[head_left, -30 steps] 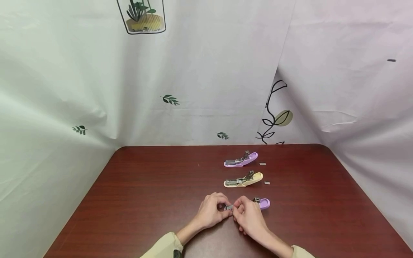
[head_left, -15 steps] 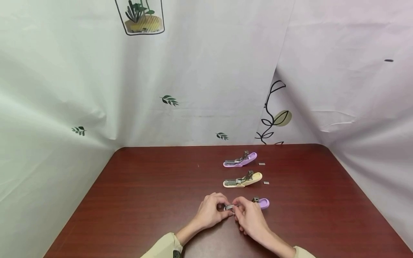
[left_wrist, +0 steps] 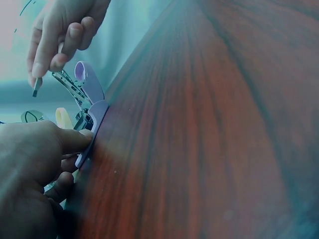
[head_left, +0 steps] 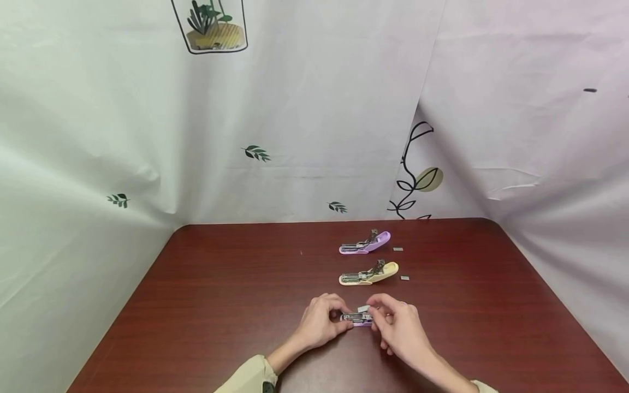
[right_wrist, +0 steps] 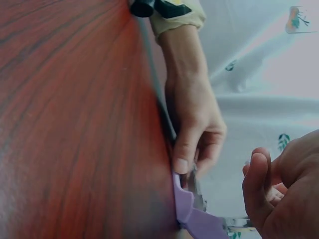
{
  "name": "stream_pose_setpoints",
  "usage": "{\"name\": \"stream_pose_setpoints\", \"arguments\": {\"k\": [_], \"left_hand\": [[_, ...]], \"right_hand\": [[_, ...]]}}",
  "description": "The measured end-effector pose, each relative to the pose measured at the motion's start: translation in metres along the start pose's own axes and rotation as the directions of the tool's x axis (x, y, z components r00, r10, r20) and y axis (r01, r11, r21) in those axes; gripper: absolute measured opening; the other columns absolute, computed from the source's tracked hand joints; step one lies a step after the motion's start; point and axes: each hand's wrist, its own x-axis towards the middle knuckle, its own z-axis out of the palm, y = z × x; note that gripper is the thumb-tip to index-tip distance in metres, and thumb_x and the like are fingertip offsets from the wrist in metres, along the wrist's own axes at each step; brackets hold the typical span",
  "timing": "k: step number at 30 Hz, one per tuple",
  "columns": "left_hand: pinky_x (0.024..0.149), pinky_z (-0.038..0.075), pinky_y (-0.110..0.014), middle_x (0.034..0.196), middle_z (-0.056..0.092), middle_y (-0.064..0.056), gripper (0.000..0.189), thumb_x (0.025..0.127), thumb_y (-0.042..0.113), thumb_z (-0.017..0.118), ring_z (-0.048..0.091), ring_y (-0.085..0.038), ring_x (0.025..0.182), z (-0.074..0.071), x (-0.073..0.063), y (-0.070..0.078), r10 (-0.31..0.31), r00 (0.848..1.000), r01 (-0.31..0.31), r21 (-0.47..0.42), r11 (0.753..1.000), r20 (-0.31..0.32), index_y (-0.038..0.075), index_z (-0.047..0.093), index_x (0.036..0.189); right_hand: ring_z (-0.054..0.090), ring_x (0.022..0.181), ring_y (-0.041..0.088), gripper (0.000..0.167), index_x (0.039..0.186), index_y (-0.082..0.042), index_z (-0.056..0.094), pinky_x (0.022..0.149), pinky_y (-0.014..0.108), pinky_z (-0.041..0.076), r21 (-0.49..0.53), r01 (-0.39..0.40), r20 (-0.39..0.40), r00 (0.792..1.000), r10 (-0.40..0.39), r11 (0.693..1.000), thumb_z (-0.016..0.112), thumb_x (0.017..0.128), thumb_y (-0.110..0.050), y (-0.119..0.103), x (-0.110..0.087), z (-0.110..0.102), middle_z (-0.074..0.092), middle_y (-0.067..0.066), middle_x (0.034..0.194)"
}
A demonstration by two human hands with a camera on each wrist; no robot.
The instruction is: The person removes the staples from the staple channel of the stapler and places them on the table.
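Observation:
An opened purple stapler (head_left: 362,324) lies nearest on the table; its metal magazine shows between my two hands. My left hand (head_left: 321,319) grips its front end between thumb and fingers, as the left wrist view also shows with the stapler's purple base (left_wrist: 98,117). Just above the magazine, my right hand (head_left: 400,330) pinches a small silver staple strip (head_left: 363,309) between thumb and forefinger. That strip (left_wrist: 37,87) is held apart from the stapler in the left wrist view. The right hand hides the stapler's rear half in the head view.
Beyond the hands lie an opened yellow stapler (head_left: 366,278) and another opened purple stapler (head_left: 378,242). A staple strip (head_left: 405,278) lies right of the yellow one, another strip (head_left: 398,249) right of the far purple one. A white printed curtain (head_left: 314,109) surrounds the brown table (head_left: 221,284).
My right hand has moved right and slightly up from the stapler's front with the staple strip, uncovering more of the magazine. My left hand stays in place.

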Motion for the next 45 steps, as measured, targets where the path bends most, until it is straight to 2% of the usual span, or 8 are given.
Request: {"name": "stream_pose_setpoints", "arguments": {"k": [8, 14, 20, 31, 38, 45], "left_hand": [[0.063, 0.038, -0.016, 0.083, 0.064, 0.014, 0.017, 0.071, 0.014, 0.089, 0.047, 0.001, 0.071, -0.001, 0.000, 0.001, -0.021, 1.000, 0.021, -0.019, 1.000, 0.013, 0.018, 0.078, 0.083], [0.063, 0.038, -0.016, 0.084, 0.064, 0.016, 0.017, 0.071, 0.013, 0.089, 0.047, 0.001, 0.071, -0.001, 0.001, 0.001, -0.032, 0.999, 0.032, -0.020, 0.999, 0.021, 0.019, 0.078, 0.083], [0.063, 0.038, -0.015, 0.085, 0.064, 0.017, 0.017, 0.072, 0.014, 0.089, 0.047, 0.001, 0.071, -0.001, 0.001, 0.001, -0.053, 0.998, 0.054, -0.022, 0.998, 0.033, 0.020, 0.078, 0.084], [0.063, 0.038, -0.016, 0.084, 0.064, 0.016, 0.017, 0.072, 0.014, 0.089, 0.046, 0.000, 0.070, -0.001, 0.000, 0.002, -0.038, 0.999, 0.039, -0.023, 0.999, 0.024, 0.020, 0.079, 0.084], [0.063, 0.038, -0.016, 0.085, 0.064, 0.016, 0.017, 0.072, 0.014, 0.089, 0.046, 0.001, 0.071, -0.002, 0.000, 0.002, -0.048, 0.998, 0.049, -0.026, 0.998, 0.032, 0.020, 0.079, 0.085], [0.063, 0.038, -0.016, 0.084, 0.064, 0.015, 0.017, 0.072, 0.015, 0.089, 0.046, 0.001, 0.071, -0.002, 0.000, 0.002, -0.025, 1.000, 0.026, -0.019, 0.999, 0.018, 0.019, 0.078, 0.085]], "right_hand": [[0.047, 0.033, 0.004, 0.018, 0.096, -0.010, 0.067, 0.029, 0.025, 0.039, -0.005, -0.015, -0.038, 0.999, 0.015, 1.000, 0.066, 0.091, 0.007, 0.001, 0.000, -0.010, 0.059, 0.000, 0.060], [0.046, 0.033, 0.004, 0.018, 0.098, -0.006, 0.067, 0.029, 0.025, 0.038, 0.014, 0.002, -0.073, 0.997, -0.001, 1.000, 0.066, 0.089, 0.010, 0.001, 0.000, -0.017, 0.059, 0.003, 0.060], [0.047, 0.033, 0.006, 0.016, 0.100, -0.003, 0.067, 0.029, 0.026, 0.039, 0.023, -0.014, -0.097, 0.995, 0.016, 1.000, 0.065, 0.090, 0.009, 0.002, 0.000, -0.027, 0.059, 0.004, 0.061], [0.048, 0.034, 0.009, 0.013, 0.101, -0.003, 0.066, 0.030, 0.027, 0.039, 0.047, -0.020, -0.156, 0.987, 0.027, 0.999, 0.065, 0.093, 0.006, 0.013, -0.003, -0.041, 0.061, 0.007, 0.063], [0.048, 0.033, 0.010, 0.011, 0.103, -0.003, 0.066, 0.030, 0.028, 0.040, 0.023, -0.061, -0.193, 0.979, 0.064, 0.998, 0.066, 0.093, 0.003, 0.020, -0.005, -0.049, 0.061, 0.006, 0.063], [0.048, 0.034, 0.011, 0.011, 0.105, -0.002, 0.065, 0.031, 0.028, 0.040, 0.005, -0.079, -0.206, 0.975, 0.078, 0.997, 0.066, 0.094, 0.001, 0.026, -0.007, -0.056, 0.061, 0.006, 0.063]]}}
